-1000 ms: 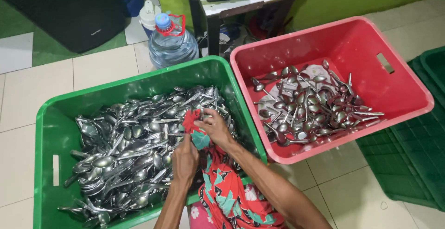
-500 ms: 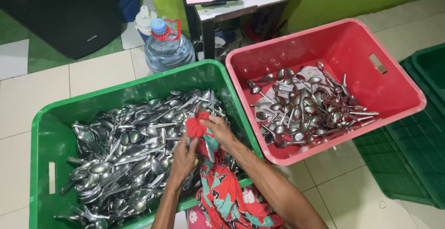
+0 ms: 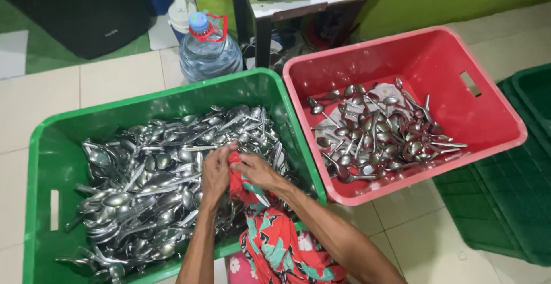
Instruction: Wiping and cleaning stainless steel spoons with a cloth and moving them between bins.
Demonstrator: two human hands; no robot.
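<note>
My left hand (image 3: 216,172) and my right hand (image 3: 258,171) meet over the right part of a green crate (image 3: 150,98) heaped with several metal spoons (image 3: 150,175). Both hands pinch a red and teal patterned cloth (image 3: 274,235) that hangs down from them toward me. Whether a spoon is wrapped inside the cloth is hidden by the fingers. To the right stands a red crate (image 3: 488,111) with a smaller pile of spoons (image 3: 383,132) on its floor.
A large clear water bottle (image 3: 208,52) with a blue cap stands behind the green crate. A small table (image 3: 321,0) with a phone sits at the back. Dark green crates (image 3: 511,198) lie at the right on the tiled floor.
The camera has shifted so the crates sit lower and more to the right in view. My hands keep working the cloth together over the green crate, fingers closing in tighter.
</note>
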